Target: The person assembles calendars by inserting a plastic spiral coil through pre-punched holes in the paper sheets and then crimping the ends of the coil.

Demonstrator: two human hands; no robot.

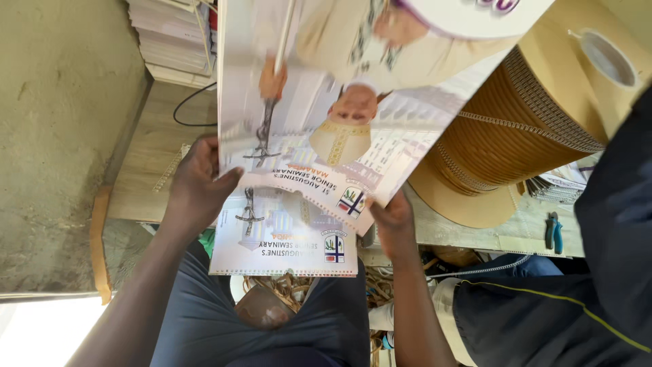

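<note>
Top sheet [353,102]: a large glossy printed sheet, held up above the lap and tilted, its long axis running from the lower edge near both hands away toward the top of the view.
Second sheet [282,238]: a like printed sheet lying just under the top sheet, flatter, its bound edge toward the person's knees; the two overlapped at the top sheet's lower edge.
Left hand [197,183]: at the top sheet's lower left corner, fingers [227,178] closed on that edge, thumb side on the printed face.
Right hand [394,224]: at the top sheet's lower right corner, gripping from below; its fingers were mostly hidden behind the paper, so how firmly they pinched could not be told, though the sheet plainly rested in them.
Nearer hand: both sat at the same lower edge of the top sheet, one on each corner; the bulk of the sheet lay away from the fingers, upward.
Wire spool [516,129]: a big brown reel of coiled binding wire, right of the top sheet, partly behind it, on the table [149,156].
Pliers [553,231]: blue-handled, right of the top sheet, below the spool.
Paper stack [170,41]: left of the top sheet, at the far end of the table.
Other person's dark sleeve [611,224]: far right of the top sheet.
</note>
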